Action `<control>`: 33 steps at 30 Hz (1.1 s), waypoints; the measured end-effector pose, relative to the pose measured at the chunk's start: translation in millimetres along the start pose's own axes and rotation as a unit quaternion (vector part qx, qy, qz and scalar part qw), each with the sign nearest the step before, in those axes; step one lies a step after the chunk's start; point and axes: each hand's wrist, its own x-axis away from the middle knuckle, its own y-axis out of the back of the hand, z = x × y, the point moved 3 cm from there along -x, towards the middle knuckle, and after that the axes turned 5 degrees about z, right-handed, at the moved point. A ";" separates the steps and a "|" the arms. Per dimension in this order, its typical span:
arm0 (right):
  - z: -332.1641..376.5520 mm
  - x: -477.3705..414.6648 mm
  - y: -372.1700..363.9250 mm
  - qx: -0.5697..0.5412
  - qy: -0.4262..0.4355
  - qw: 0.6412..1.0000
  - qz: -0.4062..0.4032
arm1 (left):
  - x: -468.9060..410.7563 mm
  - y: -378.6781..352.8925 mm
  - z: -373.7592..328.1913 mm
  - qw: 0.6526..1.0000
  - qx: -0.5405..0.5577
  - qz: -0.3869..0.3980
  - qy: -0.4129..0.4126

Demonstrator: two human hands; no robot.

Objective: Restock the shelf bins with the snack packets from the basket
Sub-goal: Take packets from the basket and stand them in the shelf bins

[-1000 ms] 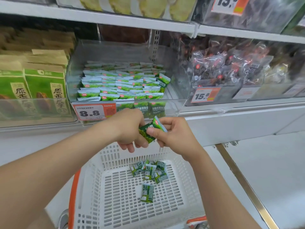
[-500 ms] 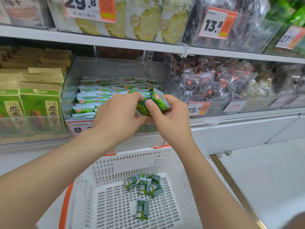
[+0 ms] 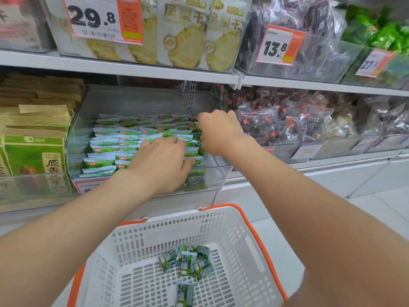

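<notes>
A clear shelf bin [image 3: 218, 177] on the middle shelf holds rows of small green and white snack packets [image 3: 106, 149]. My left hand [image 3: 160, 161] lies flat on the packets near the bin's front, fingers spread. My right hand [image 3: 218, 131] is at the bin's right side, fingers curled round a green snack packet [image 3: 196, 132] that stands on edge among the rows. Below, a white basket [image 3: 234, 229] with orange handles holds several loose green packets [image 3: 190, 261] on its floor.
Left of the bin stand green and brown paper bags [image 3: 33, 149]. To its right are bins of dark snack packs [image 3: 285, 122]. The shelf above carries pineapple pouches [image 3: 186, 34] and price tags. White floor lies at the right.
Both hands rose from over the basket into the shelf bin. The left hand let go of the packet and now rests on the rows; the right hand carried the packet to the bin's right side.
</notes>
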 end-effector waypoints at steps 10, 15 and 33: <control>-8.2 -25.8 -20.2 0.133 0.029 0.987 0.089 | -29.9 -14.0 10.8 0.997 0.048 0.048 -0.024; 1.7 -42.2 -36.9 0.147 0.028 0.985 0.088 | -42.0 -12.5 17.3 0.991 0.109 0.070 -0.028; 1.9 -64.5 -47.4 0.013 0.045 0.997 0.061 | -64.7 -24.4 15.3 0.984 0.130 0.122 0.006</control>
